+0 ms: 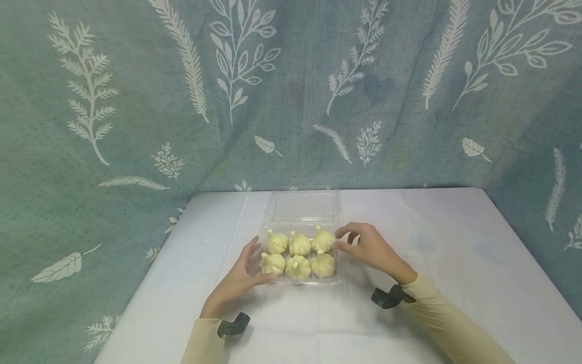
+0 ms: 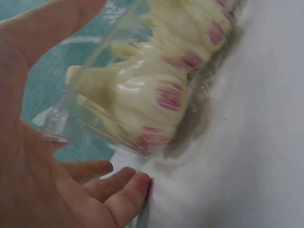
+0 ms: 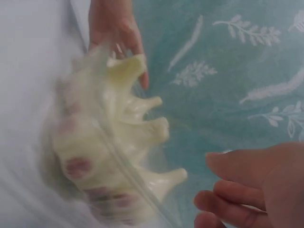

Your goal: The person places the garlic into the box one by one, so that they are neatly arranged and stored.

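Note:
A clear plastic clamshell box (image 1: pixel 296 281) stands on the white table with its lid tipped back. Inside, several pale garlic bulbs (image 1: pixel 300 243) sit in two rows; purple streaks show on the bulbs (image 2: pixel 142 95) in the left wrist view. My left hand (image 1: pixel 241 275) is spread around the box's near left corner, thumb along the front rim and fingers by the left side. At the right wall, my right hand (image 1: pixel 364 243) has thumb and forefinger bent loosely close to the rim. In the right wrist view, a gap shows between these fingers (image 3: pixel 232 164) and the box.
The transparent lid (image 1: pixel 303 203) lies back toward the table's far edge. A green-blue cloth (image 1: pixel 291 101) with white leaf prints hangs behind and along the sides. White cloth (image 1: pixel 436 242) covers the table. Each wrist wears a dark camera band (image 1: pixel 388 297).

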`<move>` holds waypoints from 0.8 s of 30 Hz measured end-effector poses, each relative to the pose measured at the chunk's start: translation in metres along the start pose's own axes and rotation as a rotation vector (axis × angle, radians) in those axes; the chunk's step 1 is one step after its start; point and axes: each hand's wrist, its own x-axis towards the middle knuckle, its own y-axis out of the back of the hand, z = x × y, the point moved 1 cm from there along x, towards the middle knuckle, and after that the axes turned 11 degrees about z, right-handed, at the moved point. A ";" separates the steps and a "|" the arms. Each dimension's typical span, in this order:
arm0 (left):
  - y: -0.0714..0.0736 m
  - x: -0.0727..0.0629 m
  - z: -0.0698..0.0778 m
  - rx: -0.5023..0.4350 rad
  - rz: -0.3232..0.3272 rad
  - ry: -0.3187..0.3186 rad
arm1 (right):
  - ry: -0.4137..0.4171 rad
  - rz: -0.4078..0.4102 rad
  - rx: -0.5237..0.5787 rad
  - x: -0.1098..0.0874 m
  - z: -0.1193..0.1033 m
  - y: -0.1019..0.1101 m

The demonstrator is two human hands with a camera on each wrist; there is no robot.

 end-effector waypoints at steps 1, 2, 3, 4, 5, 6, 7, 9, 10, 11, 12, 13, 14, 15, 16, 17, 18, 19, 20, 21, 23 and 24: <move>0.002 0.001 0.001 0.008 0.000 -0.001 | -0.011 0.010 0.005 0.002 0.000 0.002; 0.005 0.001 0.002 0.016 0.001 -0.002 | -0.018 0.021 0.011 0.003 0.001 0.005; 0.008 0.002 0.003 0.023 0.006 0.003 | -0.022 0.034 0.016 0.005 0.001 0.008; 0.011 0.003 0.004 0.027 0.015 0.015 | -0.021 0.049 0.018 0.007 0.001 0.010; 0.015 0.004 0.005 0.032 0.027 0.026 | -0.019 0.065 0.023 0.009 0.002 0.013; 0.019 0.005 0.007 0.032 0.042 0.042 | -0.016 0.081 0.027 0.012 0.002 0.016; 0.023 0.006 0.008 0.026 0.062 0.054 | -0.015 0.097 0.030 0.014 0.003 0.018; 0.032 0.009 0.013 0.009 0.116 0.090 | -0.015 0.125 0.035 0.017 0.005 0.023; 0.036 0.011 0.015 0.005 0.142 0.099 | -0.016 0.138 0.035 0.019 0.006 0.025; 0.040 0.014 0.018 -0.005 0.164 0.104 | -0.018 0.151 0.034 0.020 0.007 0.028; 0.043 0.017 0.021 -0.012 0.183 0.113 | -0.023 0.162 0.037 0.021 0.009 0.030; 0.046 0.021 0.025 -0.018 0.206 0.120 | -0.031 0.172 0.040 0.023 0.010 0.032; 0.049 0.025 0.028 -0.028 0.225 0.127 | -0.042 0.182 0.048 0.024 0.012 0.035; 0.051 0.029 0.031 -0.041 0.240 0.134 | -0.053 0.191 0.054 0.026 0.013 0.037; 0.054 0.034 0.033 -0.052 0.250 0.140 | -0.067 0.200 0.059 0.029 0.015 0.039; 0.056 0.039 0.035 -0.066 0.260 0.149 | -0.085 0.208 0.068 0.031 0.016 0.040; 0.058 0.044 0.036 -0.072 0.267 0.159 | -0.106 0.216 0.083 0.034 0.018 0.041; 0.060 0.049 0.037 -0.076 0.273 0.166 | -0.134 0.221 0.093 0.037 0.020 0.042; 0.062 0.053 0.038 -0.085 0.273 0.171 | -0.163 0.224 0.109 0.040 0.022 0.043; 0.063 0.057 0.038 -0.088 0.272 0.176 | -0.192 0.227 0.119 0.043 0.025 0.043; 0.065 0.066 0.037 -0.086 0.270 0.183 | -0.250 0.232 0.148 0.047 0.030 0.042; 0.065 0.070 0.036 -0.087 0.270 0.189 | -0.276 0.234 0.165 0.049 0.033 0.042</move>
